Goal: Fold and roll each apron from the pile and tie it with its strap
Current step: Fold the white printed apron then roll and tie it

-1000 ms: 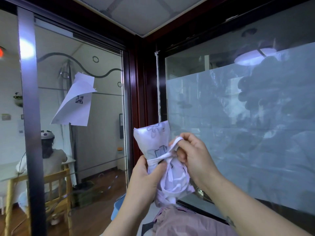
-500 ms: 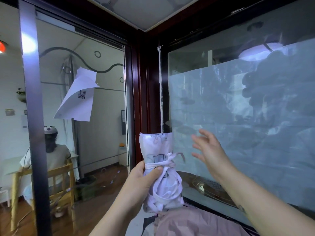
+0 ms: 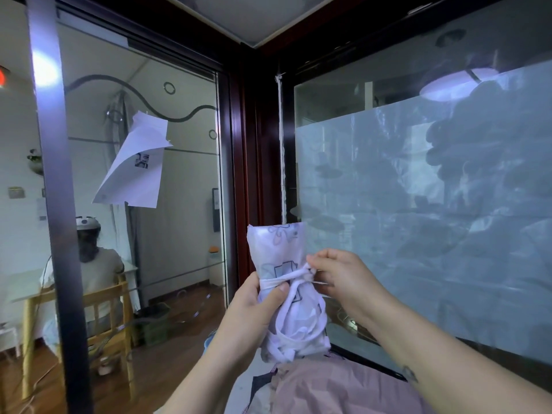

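A rolled white apron (image 3: 277, 249) with a faint printed pattern is held upright in front of me. Its white strap (image 3: 294, 276) is wound round the middle and knotted, with loose loops hanging lower down. My left hand (image 3: 254, 312) grips the roll from the left, thumb pressed across the strap. My right hand (image 3: 340, 276) pinches the knot on the roll's right side. A pinkish apron pile (image 3: 334, 386) lies below the roll at the bottom of the view.
A dark wooden corner post (image 3: 254, 144) stands right behind the roll. Frosted glass (image 3: 418, 204) fills the right, and a glass door (image 3: 143, 234) with a paper sheet (image 3: 134, 171) stuck on it the left. A person sits on a wooden chair (image 3: 98, 309) beyond the door.
One second ago my right hand held the strap; half a second ago it had let go and opened to the right. Now it is back, pinching the knot. The roll stands more upright.
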Motion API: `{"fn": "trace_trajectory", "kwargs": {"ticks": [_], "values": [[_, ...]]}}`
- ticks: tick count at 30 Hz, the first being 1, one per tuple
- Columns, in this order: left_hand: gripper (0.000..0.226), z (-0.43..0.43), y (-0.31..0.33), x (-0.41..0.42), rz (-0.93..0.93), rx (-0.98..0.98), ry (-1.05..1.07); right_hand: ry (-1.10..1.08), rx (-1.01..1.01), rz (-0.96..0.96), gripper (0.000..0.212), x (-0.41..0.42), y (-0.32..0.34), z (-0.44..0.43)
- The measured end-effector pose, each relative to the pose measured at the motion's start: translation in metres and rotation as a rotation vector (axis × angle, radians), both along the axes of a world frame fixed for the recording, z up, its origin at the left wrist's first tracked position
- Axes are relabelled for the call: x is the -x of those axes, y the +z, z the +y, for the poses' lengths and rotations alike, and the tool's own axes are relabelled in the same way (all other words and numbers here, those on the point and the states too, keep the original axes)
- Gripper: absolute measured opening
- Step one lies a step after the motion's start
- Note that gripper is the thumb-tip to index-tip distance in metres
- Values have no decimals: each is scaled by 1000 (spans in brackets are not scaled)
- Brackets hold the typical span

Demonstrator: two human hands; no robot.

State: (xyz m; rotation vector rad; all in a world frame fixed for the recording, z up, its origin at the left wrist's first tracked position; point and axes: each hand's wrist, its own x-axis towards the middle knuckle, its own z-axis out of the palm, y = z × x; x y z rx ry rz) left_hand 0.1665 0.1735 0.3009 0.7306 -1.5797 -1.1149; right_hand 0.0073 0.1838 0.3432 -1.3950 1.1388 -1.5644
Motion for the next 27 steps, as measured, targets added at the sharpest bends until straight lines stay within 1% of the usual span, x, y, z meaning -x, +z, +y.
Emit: {"fn": "trace_trajectory", "kwargs": {"ticks": [2,5,7,9,10,11,12,14,15,16,18,19,20,22,24,26,27], "values": [[44,-1,-1,-1,25,0,-23,93,-125,-265,30,-3,-3,0],[43,-3,-5,-2,50,-2,-76,173,-241,-509,35,-5,-9,-3],[40,-4,-6,-4,83,-33,-121,180,-280,-586,34,-6,-10,-5],[31,-4,-7,-5,113,-82,-149,203,-283,-576,30,-7,-10,-5],[29,-4,-7,-6,131,-113,-155,206,-267,-501,28,-6,-11,-6],[29,-4,-7,-6,151,-144,-153,185,-234,-359,25,-4,-10,-7],[28,-5,-8,-7,177,-174,-149,130,-176,-165,22,-2,-9,-7],[27,-9,-8,-9,233,-221,-139,-47,-6,216,13,0,-5,1],[26,-10,-8,-9,258,-242,-135,-103,99,353,10,1,-4,8],[25,-12,-7,-10,283,-256,-130,-89,196,471,13,1,-3,15],[25,-18,-7,-10,310,-269,-120,10,292,765,28,-6,-5,31],[27,-20,-7,-10,325,-274,-120,15,330,918,33,-9,-8,34],[27,-21,-8,-8,340,-286,-125,-12,388,1037,33,-10,-11,32],[27,-24,-12,-4,357,-330,-153,-64,456,1175,25,-10,-14,26],[36,-26,-16,0,375,-356,-192,-43,415,1222,16,-8,-15,22],[43,-33,-20,6,381,-361,-208,-41,386,1262,18,-5,-17,20],[41,-35,-22,10,372,-347,-222,-66,386,1307,25,-3,-19,21]]}}
